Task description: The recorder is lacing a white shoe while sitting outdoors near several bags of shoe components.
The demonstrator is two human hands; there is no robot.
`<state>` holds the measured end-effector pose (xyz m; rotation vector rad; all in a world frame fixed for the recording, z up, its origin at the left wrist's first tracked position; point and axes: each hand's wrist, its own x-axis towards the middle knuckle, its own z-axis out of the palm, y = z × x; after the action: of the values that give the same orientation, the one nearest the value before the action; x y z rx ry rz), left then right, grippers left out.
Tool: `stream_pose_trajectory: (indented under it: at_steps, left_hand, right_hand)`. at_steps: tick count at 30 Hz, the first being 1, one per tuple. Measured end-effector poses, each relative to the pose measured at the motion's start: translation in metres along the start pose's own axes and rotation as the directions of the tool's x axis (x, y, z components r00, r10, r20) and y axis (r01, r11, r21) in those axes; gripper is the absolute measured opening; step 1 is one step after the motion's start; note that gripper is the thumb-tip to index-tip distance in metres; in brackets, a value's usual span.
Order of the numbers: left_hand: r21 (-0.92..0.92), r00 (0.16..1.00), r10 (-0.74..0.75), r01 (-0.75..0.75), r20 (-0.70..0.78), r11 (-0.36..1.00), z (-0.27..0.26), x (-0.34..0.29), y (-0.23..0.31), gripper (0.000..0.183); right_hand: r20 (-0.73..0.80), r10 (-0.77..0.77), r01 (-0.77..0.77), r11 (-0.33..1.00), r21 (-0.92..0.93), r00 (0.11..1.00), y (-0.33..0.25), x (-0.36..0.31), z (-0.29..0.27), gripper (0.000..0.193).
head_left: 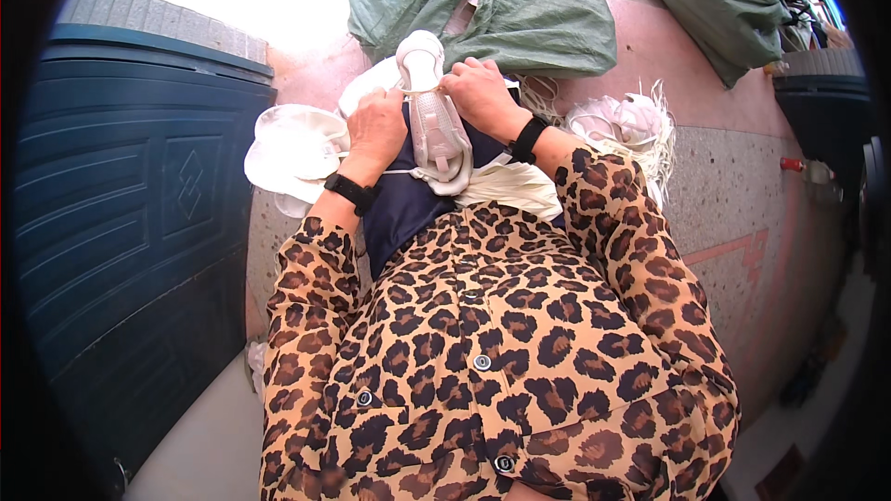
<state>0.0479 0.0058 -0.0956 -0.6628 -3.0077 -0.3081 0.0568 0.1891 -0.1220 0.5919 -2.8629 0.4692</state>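
A white sneaker with a pale mesh upper rests lengthwise over my lap, on dark blue cloth. My left hand is closed at the shoe's left side, and my right hand is closed at its right side. Between them a thin, light shoelace crosses the shoe, its ends hidden in my fingers. Beside the shoe, a cream bundle of laces or cloth strips lies over my lap. Both wrists wear black bands.
White shoe pieces lie on the left. On the right is a pile of white shoes with loose laces. Green sacks stand ahead, with another farther right. A dark blue panelled door borders the left.
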Motion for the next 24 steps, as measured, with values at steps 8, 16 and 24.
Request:
stream_pose_trajectory:
  at_steps: [8,16,24]
  left_hand:
    - [-0.347,0.999,-0.029,0.034,0.019,0.937,0.013,0.014,-0.009,0.018]
    - [-0.044,0.995,-0.059,0.055,-0.080,0.998,0.002,-0.013,0.021,0.023]
    - [-0.041,0.996,-0.078,0.080,0.052,0.996,0.013,-0.016,0.015,0.021]
  right_hand:
    - [-0.090,0.109,-0.114,0.992,-0.054,0.990,-0.006,-0.003,-0.004,0.013]
    - [0.089,0.098,-0.097,0.995,-0.009,0.991,-0.009,-0.011,-0.011,0.026]
    - [0.187,0.041,-0.046,0.999,0.021,0.981,-0.002,-0.006,0.002,0.015]
